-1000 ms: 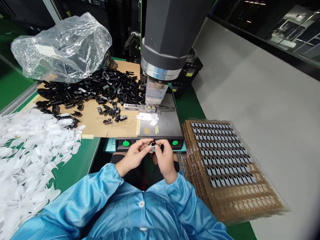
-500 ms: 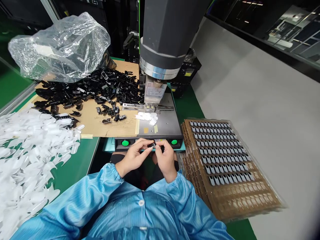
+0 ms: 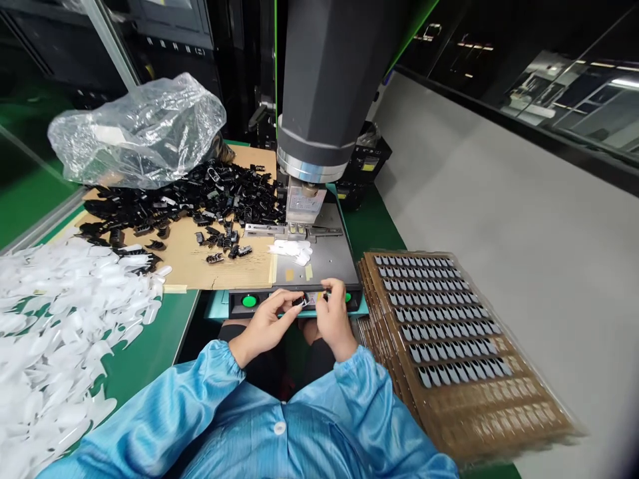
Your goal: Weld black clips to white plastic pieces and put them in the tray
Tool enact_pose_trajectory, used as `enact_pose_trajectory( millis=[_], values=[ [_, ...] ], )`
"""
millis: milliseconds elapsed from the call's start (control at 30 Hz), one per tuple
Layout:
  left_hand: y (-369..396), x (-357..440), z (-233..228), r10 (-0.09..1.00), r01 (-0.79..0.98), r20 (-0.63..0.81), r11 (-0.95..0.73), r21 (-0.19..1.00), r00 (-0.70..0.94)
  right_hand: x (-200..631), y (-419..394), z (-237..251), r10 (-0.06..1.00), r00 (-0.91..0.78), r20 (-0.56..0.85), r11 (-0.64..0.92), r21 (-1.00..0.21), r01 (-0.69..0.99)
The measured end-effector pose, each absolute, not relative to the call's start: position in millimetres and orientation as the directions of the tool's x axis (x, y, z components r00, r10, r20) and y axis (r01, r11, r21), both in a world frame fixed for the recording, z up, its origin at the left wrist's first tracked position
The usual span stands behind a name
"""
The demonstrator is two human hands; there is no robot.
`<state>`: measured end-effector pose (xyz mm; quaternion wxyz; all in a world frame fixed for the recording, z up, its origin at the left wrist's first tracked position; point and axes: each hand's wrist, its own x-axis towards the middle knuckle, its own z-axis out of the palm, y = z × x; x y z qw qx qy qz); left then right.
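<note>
Between the thumb and fingers of my left hand (image 3: 267, 327) is a small black plastic part (image 3: 301, 301) with a shiny edge. My right hand (image 3: 336, 326) is a little apart from it, its thumb and index finger closed around a small dark piece that is mostly hidden. Both hands are in front of the press (image 3: 319, 256), between its two green buttons. A few white plastic covers (image 3: 292, 250) lie on the press base, just before its metal fixture (image 3: 297, 230).
Left of the press, black clips (image 3: 210, 193) are heaped on cardboard (image 3: 194, 266) beside a clear plastic bag (image 3: 144, 133). Many white covers (image 3: 60, 313) spread over the green table at left. Stacked brown trays (image 3: 449, 412) at right hold rows of grey-and-black parts (image 3: 444, 313).
My hands have drawn apart; the right has moved slightly right, away from the black part in the left. The whole scene sits lower in view as the head tilts up.
</note>
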<state>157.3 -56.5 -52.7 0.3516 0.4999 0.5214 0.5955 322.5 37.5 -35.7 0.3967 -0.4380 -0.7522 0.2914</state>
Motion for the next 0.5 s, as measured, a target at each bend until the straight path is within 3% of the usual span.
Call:
enact_pose_trajectory(
  millis=[100, 300, 500],
  values=[
    [-50.9, 158.9, -43.2, 0.932, 0.121, 0.221, -0.194, 0.974, -0.286, 326.2, 86.0, -41.8, 0.866, -0.271, 0.420, 0.495, -0.643, 0.584],
    [-52.5, 146.5, 21.1, 0.899, 0.227, 0.301, -0.236, 0.945, -0.319, 308.1, 180.8, -46.6, 0.889, -0.292, 0.353, 0.443, -0.506, 0.740],
    [-94.9, 65.7, 102.3, 0.806, 0.600, 0.510, -0.255, 0.758, -0.302, 309.4, 206.1, -44.9, 0.854, -0.275, 0.442, 0.486, -0.487, 0.725]
  ],
)
